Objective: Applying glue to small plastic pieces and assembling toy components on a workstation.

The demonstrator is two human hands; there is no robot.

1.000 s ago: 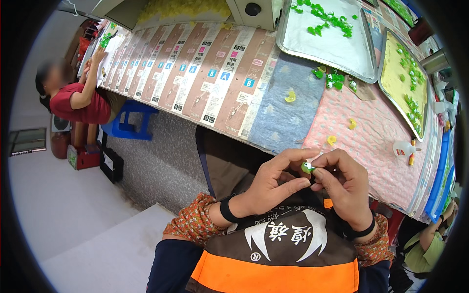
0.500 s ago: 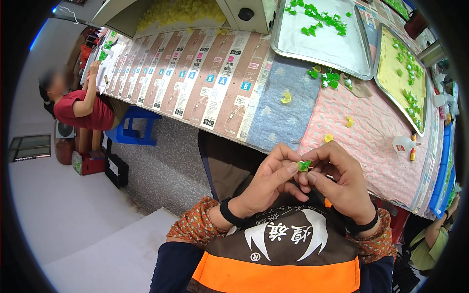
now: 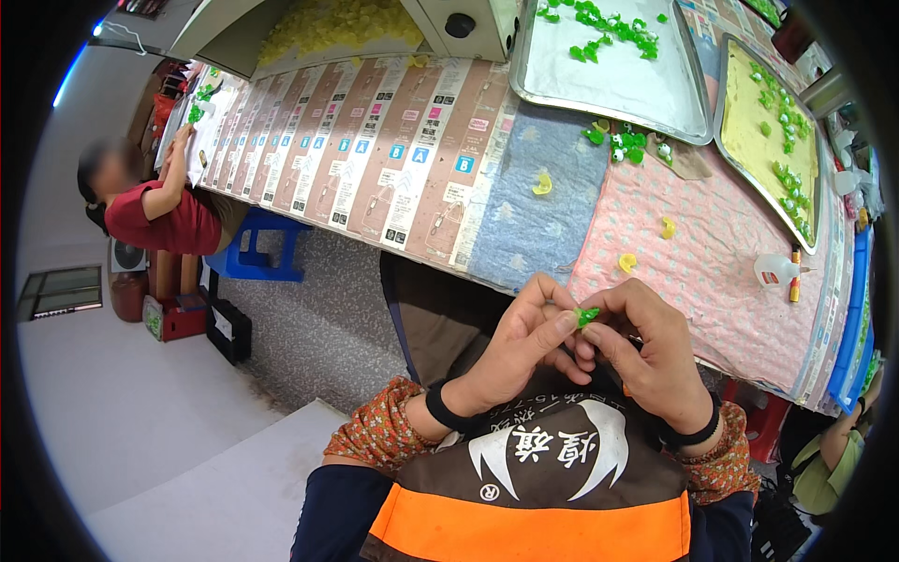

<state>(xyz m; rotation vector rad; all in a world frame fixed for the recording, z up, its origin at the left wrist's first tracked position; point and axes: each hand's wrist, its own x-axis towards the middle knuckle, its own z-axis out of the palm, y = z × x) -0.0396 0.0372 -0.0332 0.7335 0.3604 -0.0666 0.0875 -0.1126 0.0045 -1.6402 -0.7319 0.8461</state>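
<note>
Between my two hands, just off the table's near edge, is a small green plastic piece. My left hand pinches it from the left with thumb and forefinger. From the other side my right hand closes thumb and forefinger on it too. My fingertips hide part of its shape. On the cloth beyond my hands lie curved yellow pieces, another yellow piece and a third yellow piece. Farther off sits a cluster of green and white pieces by a tray.
A metal tray and a yellow-lined tray hold several green pieces. A glue bottle stands right, beside a small tube. Yellow pieces fill a box-like housing. A person in red sits far left; another person is at right.
The green piece has turned a little between my fingertips and my right thumb has shifted up against it. The view has moved slightly; both hands stay in nearly the same place.
</note>
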